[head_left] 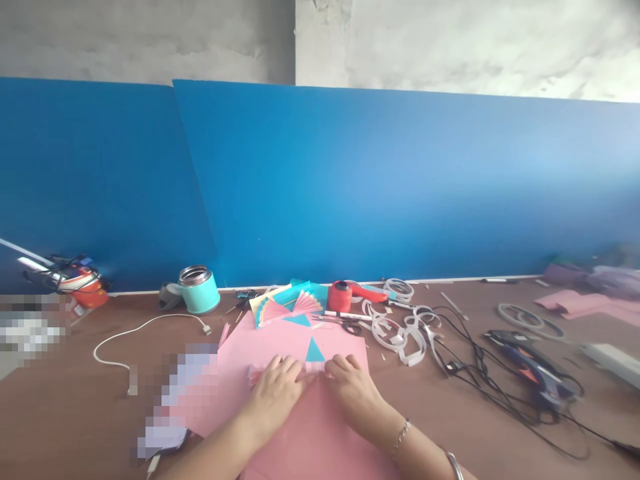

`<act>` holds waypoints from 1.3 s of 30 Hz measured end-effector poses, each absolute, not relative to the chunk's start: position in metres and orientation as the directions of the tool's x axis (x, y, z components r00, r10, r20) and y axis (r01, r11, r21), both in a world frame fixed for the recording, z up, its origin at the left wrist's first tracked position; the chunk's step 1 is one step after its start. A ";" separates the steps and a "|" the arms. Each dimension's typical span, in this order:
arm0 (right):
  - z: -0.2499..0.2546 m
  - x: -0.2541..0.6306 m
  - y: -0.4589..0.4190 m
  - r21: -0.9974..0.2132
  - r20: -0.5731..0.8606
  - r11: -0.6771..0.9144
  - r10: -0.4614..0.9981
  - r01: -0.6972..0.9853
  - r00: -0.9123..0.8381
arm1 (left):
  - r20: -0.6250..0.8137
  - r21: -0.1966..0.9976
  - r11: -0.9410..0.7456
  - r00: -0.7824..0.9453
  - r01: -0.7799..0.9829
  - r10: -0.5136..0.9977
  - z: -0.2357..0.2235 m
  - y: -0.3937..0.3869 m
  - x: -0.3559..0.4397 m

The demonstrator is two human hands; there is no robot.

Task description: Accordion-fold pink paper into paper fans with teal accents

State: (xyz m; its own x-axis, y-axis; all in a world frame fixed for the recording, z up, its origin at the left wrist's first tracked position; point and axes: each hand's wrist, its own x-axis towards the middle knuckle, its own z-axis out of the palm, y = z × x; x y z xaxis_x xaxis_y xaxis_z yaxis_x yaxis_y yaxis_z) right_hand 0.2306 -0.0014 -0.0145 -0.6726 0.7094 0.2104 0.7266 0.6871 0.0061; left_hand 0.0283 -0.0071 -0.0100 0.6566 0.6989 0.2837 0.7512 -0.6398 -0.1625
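A narrow folded strip of pink paper (315, 367) lies crosswise on large pink sheets (235, 387) in front of me. My left hand (277, 385) grips the strip, fingers bent over it and thumb pointing inward. On the strip's other end my right hand (354, 392) is closed, with its fingertips curled down. Pleats show at the strip's left end; the palms hide much of the rest. Just beyond the hands lies a small blue paper triangle (315, 351). Farther back, a pleated pink, blue and yellow paper fan (293, 307) rests near another blue piece (299, 320).
Behind the paper stand a turquoise cup (199, 291) and a red tool (341, 297). Scissors (350, 327) and white tape loops (395, 333) lie to the right. A glue gun (540, 377) with black cables is farther right. A white cable (145, 325) curves at left.
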 end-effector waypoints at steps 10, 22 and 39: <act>-0.026 0.236 -0.018 0.108 0.189 0.515 0.829 0.850 -0.526 | 0.289 -0.241 -0.573 0.622 0.783 0.728 -0.012 -0.011 0.021; 0.025 0.225 -0.007 -0.085 0.375 0.470 0.832 0.878 -0.409 | 0.136 -0.199 -0.494 0.523 0.846 0.841 -0.002 -0.017 0.045; -0.002 0.198 0.003 -0.372 0.100 0.419 0.905 0.828 -0.413 | 0.125 0.386 -0.347 0.325 0.855 0.938 0.017 -0.018 -0.008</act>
